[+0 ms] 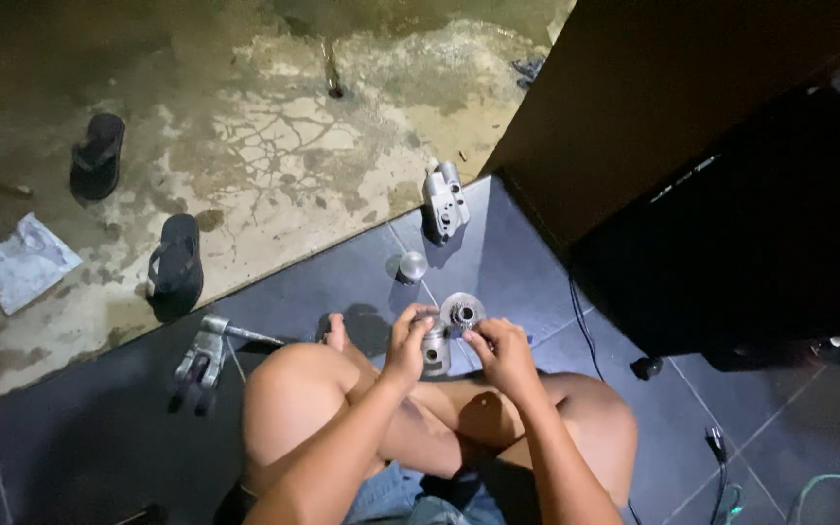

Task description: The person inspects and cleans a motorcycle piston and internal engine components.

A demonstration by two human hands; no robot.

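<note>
Head camera is looking down on a person sitting cross-legged on dark tiles. Left hand (408,342) is clamping its fingers around a grey metal cylinder (435,352) above the knees, while right hand (504,352) is pinching a round toothed metal disc (462,313) just beside it.

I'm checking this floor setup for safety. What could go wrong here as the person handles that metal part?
The metal cylinder, held in the left hand and right hand above bare legs, could slip and hit them. The loose round metal cap might roll off. The cables nearby could snag a foot.
</note>
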